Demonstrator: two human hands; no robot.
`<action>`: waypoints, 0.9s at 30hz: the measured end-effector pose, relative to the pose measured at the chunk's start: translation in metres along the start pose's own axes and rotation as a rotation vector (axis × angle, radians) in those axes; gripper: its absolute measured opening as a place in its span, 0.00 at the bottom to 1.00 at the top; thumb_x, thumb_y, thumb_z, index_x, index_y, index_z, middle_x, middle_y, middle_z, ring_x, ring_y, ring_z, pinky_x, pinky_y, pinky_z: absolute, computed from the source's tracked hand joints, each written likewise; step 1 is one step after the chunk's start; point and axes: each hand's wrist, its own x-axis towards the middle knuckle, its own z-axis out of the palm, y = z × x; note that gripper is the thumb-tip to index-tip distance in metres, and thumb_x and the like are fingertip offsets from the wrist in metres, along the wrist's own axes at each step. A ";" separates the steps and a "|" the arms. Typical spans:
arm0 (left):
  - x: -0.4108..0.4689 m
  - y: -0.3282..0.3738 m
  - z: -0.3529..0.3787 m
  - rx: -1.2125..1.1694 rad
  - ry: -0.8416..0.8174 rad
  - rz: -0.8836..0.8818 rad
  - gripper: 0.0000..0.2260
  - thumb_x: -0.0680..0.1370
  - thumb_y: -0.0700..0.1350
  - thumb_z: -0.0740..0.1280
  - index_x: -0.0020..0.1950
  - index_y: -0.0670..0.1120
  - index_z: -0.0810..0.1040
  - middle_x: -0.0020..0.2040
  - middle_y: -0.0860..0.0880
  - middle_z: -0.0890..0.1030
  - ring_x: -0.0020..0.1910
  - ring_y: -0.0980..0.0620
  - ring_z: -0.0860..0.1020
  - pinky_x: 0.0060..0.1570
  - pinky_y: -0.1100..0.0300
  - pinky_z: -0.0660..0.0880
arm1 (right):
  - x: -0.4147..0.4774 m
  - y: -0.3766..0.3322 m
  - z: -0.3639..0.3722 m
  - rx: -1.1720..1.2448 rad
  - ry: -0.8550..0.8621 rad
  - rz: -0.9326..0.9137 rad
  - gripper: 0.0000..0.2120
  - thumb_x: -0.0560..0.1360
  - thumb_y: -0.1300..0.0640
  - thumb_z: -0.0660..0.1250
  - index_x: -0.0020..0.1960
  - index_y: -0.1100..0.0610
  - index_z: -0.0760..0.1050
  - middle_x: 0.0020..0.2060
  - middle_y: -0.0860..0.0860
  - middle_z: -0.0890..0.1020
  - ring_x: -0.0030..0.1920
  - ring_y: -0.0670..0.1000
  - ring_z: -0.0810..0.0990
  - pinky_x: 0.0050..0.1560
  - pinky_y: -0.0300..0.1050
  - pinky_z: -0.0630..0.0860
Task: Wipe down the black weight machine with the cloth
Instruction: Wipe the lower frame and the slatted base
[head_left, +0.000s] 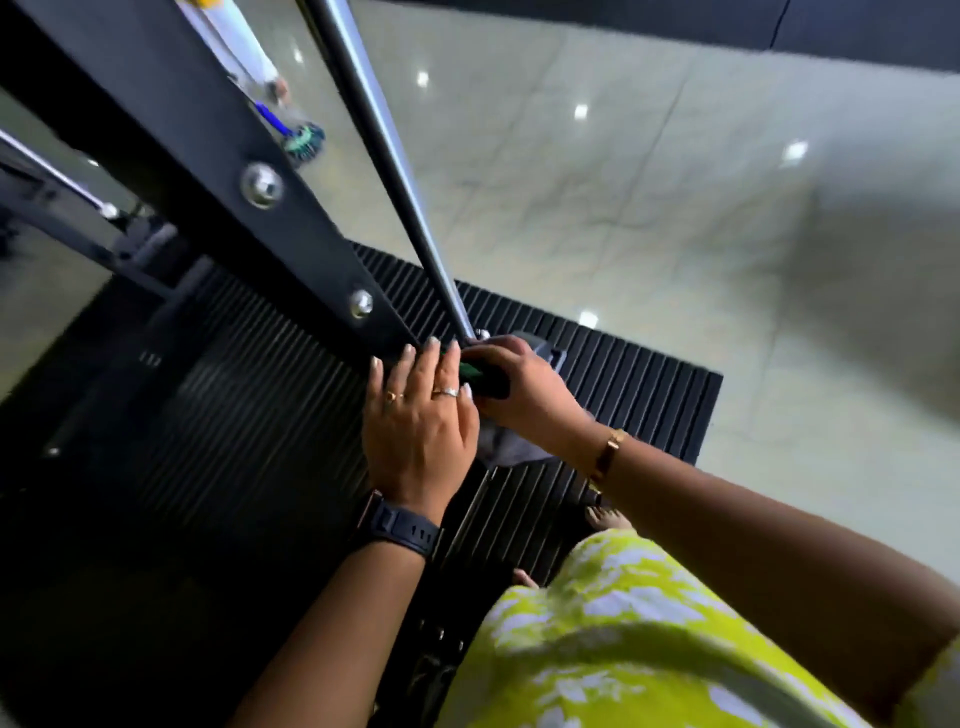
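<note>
Pressing a grey cloth (511, 449) to the foot of the black weight machine (208, 156)
Right hand (519, 384), a gold bracelet (605, 457) on its wrist, has its fingers (498, 348) clenched round the bunched cloth just where the chrome rod (384, 145) meets the machine's base, with loose grey folds hanging out below the palm and a bit more showing past the knuckles; left hand (415, 415), wearing a dark watch (400, 530), lies released beside it, its straight fingers (405, 358) touching the lower end of the slanted black beam, and the two hands touch each other; under both runs the ribbed black mat (623, 374) of the machine, laid on a glossy pale tiled floor (623, 182); far off on that floor stands a mop (304, 140) with a blue handle
</note>
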 end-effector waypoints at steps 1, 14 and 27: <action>0.001 -0.001 -0.007 -0.018 0.021 0.003 0.20 0.78 0.48 0.56 0.64 0.42 0.79 0.63 0.41 0.79 0.63 0.39 0.76 0.67 0.42 0.63 | -0.004 -0.008 -0.006 -0.065 0.014 -0.012 0.23 0.72 0.56 0.73 0.66 0.53 0.76 0.64 0.53 0.75 0.62 0.53 0.75 0.56 0.35 0.68; -0.001 -0.015 -0.094 -0.019 0.228 -0.166 0.21 0.79 0.51 0.55 0.66 0.45 0.78 0.66 0.44 0.78 0.68 0.41 0.72 0.68 0.41 0.63 | -0.030 -0.095 -0.062 -0.314 0.191 -0.352 0.24 0.70 0.55 0.73 0.65 0.47 0.77 0.66 0.49 0.73 0.60 0.57 0.77 0.53 0.54 0.79; 0.010 -0.031 -0.181 0.029 0.572 -0.367 0.20 0.80 0.51 0.56 0.63 0.44 0.80 0.63 0.45 0.80 0.67 0.42 0.74 0.69 0.40 0.63 | -0.052 -0.167 -0.110 -0.298 0.360 -0.756 0.25 0.67 0.47 0.62 0.64 0.45 0.73 0.66 0.50 0.73 0.62 0.58 0.76 0.47 0.61 0.81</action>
